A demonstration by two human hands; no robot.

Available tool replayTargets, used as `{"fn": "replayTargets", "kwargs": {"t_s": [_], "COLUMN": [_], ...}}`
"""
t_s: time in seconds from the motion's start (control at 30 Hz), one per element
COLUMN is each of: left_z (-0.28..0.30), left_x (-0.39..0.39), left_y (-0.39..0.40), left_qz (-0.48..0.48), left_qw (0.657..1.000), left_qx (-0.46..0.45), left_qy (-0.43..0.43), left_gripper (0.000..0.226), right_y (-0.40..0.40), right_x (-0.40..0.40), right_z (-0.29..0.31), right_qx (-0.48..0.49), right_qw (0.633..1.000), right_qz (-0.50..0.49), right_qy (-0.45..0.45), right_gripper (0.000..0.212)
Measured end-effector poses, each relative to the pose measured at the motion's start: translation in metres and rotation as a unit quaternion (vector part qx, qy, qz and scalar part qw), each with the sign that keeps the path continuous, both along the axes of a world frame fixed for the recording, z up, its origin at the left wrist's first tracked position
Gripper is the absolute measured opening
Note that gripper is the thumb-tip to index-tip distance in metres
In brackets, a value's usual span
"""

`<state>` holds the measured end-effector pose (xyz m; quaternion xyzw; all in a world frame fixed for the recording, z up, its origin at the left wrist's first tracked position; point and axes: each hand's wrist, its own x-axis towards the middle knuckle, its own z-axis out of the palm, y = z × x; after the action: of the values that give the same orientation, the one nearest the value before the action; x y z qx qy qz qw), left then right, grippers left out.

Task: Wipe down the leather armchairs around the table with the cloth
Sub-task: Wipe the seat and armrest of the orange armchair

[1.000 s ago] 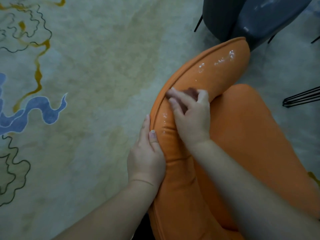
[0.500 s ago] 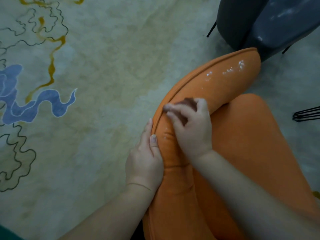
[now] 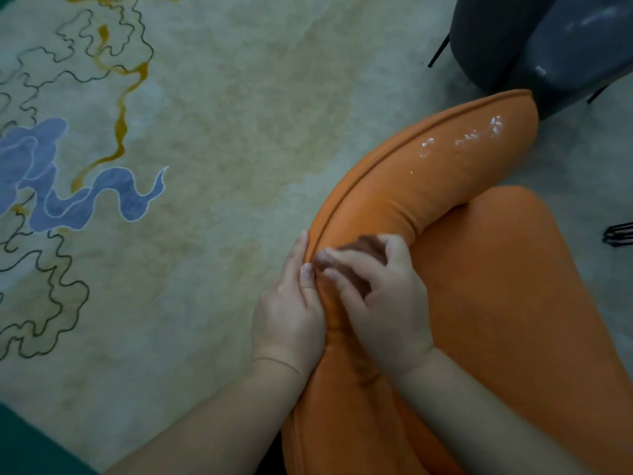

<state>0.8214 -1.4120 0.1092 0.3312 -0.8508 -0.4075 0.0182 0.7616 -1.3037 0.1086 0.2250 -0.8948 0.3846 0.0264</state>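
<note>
Patterned rug [image 3: 212,138] lies beneath the orange armchair [image 3: 479,269] and grey chair [image 3: 548,42].

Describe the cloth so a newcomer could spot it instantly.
Find the orange armchair on the pale rug, then follow its curved padded arm to the two hands. The cloth is the small dark brown wad under the right hand, the only brown thing there.

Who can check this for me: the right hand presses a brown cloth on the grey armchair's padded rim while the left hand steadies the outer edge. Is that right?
One detail is wrong. The head view shows the right hand pressing the brown cloth on the orange armchair, not the grey armchair behind it. The left hand does steady the rim's outer edge.
</note>
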Motion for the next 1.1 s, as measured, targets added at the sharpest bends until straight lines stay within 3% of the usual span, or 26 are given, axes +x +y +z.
{"fn": "replayTargets", "kwargs": {"t_s": [0.17,0.33,0.53,0.67,0.8,0.97,1.1], "left_z": [-0.001,-0.002,-0.004,-0.002,-0.002,-0.003,-0.004], "left_x": [0.001,0.0,0.0,-0.001,-0.001,0.0,-0.001], "left_y": [0.0,-0.001,-0.001,0.0,0.001,-0.001,0.0], "left_qz": [-0.001,-0.001,-0.002,-0.003,-0.005,-0.007,-0.003], "left_qw": [1.0,1.0,1.0,1.0,0.999,0.999,0.999], "left_qx": [0.006,0.004,0.0,-0.003,-0.01,-0.008,-0.018], "left_qy": [0.007,0.015,0.022,0.026,0.033,0.032,0.037], "left_gripper": [0.049,0.055,0.054,0.055,0.055,0.056,0.054], "right_y": [0.001,-0.005,0.017,-0.006,-0.016,0.013,0.0], "right_x": [-0.01,-0.006,0.03,-0.009,-0.051,0.024,0.003], "right_z": [0.005,0.003,-0.008,-0.009,-0.008,-0.011,-0.014], "right_qx": [0.021,0.057,-0.022,-0.052,-0.055,-0.064,-0.057], "right_qw": [0.999,0.997,1.0,0.997,0.993,0.996,0.996], "right_qz": [0.031,-0.038,-0.013,-0.049,-0.101,-0.048,-0.064], "right_qy": [0.032,0.024,0.0,0.015,-0.034,-0.029,0.01], "right_gripper": [0.023,0.033,0.027,0.02,0.02,0.023,0.019]}}
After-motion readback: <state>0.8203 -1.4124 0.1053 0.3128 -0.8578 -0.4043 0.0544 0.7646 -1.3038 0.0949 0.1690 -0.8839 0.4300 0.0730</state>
